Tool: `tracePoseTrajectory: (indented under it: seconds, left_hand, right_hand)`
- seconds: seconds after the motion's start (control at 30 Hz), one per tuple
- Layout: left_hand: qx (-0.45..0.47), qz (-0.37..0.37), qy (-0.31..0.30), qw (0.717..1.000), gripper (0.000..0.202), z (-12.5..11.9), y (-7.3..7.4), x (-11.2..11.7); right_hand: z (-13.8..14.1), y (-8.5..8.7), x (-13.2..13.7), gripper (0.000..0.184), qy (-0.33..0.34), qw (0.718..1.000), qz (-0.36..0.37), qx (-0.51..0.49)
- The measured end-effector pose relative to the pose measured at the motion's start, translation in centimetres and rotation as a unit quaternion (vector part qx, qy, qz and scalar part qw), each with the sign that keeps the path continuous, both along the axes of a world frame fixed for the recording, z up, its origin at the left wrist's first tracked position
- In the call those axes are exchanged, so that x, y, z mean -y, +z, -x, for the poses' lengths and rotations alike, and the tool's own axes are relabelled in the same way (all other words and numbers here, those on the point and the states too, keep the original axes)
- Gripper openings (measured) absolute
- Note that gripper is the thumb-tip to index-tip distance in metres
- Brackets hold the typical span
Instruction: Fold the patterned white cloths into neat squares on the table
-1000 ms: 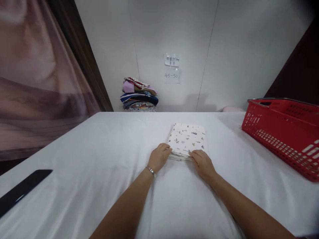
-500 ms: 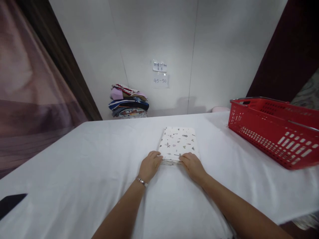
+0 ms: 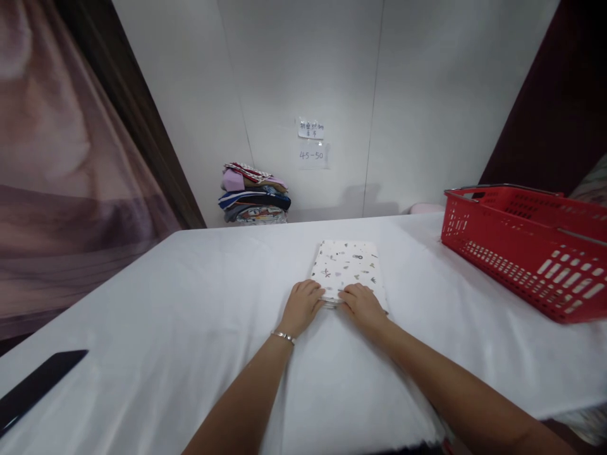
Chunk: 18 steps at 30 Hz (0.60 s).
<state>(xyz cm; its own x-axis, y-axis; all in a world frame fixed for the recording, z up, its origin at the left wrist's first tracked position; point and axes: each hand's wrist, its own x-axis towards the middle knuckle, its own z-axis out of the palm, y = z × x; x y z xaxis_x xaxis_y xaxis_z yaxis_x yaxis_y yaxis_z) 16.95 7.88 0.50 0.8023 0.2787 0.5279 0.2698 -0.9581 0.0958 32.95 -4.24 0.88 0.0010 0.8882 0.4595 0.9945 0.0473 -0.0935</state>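
A white folded cloth [image 3: 348, 262] printed with small dark and coloured motifs lies flat on the white-covered table [image 3: 199, 303], its layers stacked at the near edge. My left hand [image 3: 306, 303], with a silver bracelet at the wrist, grips the near left corner, fingers bent over the top. Along the same edge, a little to the right, my right hand [image 3: 364, 308] has its fingers curled on the printed face and its thumb near the folded layers. The undersides of both grips are hidden.
A red plastic basket [image 3: 516, 246] stands at the table's right side. Beyond the far edge rises a pile of folded fabrics [image 3: 256, 193] against the wall. A dark flat object [image 3: 40, 385] lies at the near left. A pinkish curtain [image 3: 80, 189] hangs on the left.
My hands have moved slightly closer together along the cloth's near edge, the right one shifting inward. The whole view has shifted a little, showing more of the dark object.
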Motion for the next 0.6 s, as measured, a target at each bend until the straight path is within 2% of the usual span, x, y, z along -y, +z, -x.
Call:
tracePoseTrajectory:
  seconds: [0.3, 0.6]
  left_hand:
    - [-0.006, -0.023, 0.014, 1.0, 0.017, -0.2, 0.1, -0.1]
    - [-0.027, -0.001, 0.028, 0.999, 0.021, 0.2, -0.3, 0.0]
  right_hand:
    - [-0.1, -1.1, -0.5, 0.019, -0.008, 0.999, -0.03, 0.045]
    - [-0.1, -1.0, -0.4, 0.02, 0.002, 1.0, -0.012, 0.0]
